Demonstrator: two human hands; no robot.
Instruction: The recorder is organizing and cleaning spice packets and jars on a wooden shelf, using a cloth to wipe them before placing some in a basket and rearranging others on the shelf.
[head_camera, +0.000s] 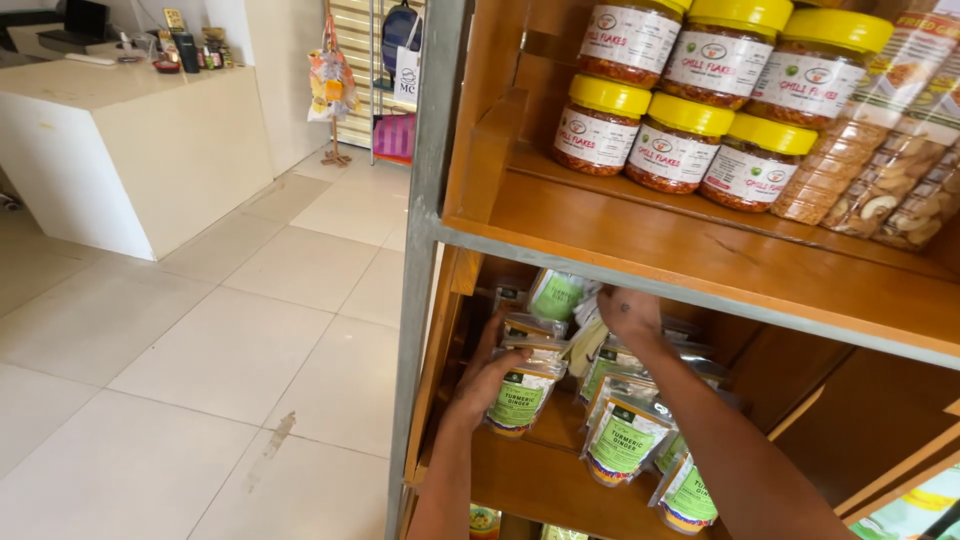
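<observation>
Down on the lower shelf, both hands are in among the green-labelled pouches. Left hand reaches in from below, forearm rising almost straight up, fingers wrapped round the side of one standing pouch at the left end of the row, closed on it. Right hand comes in from the lower right, arm stretched diagonally across the pouches, wrist bent, back of hand to the camera; fingers go in behind the back row just under the shelf edge, so cannot tell whether it grips anything. Hands are apart, a few pouches between them.

Pouches stand upright in loose rows, some tilted, clear fronts with green labels and yellowish contents. Held pouch touches its neighbours behind.

Upper shelf carries yellow-lidded jars of red flakes, stacked two high, with clear bags of nuts just beside them at right. Grey metal upright frames the wooden unit.

Left of it: pale tiled floor, a white counter well apart, hanging bags near the far wall.
</observation>
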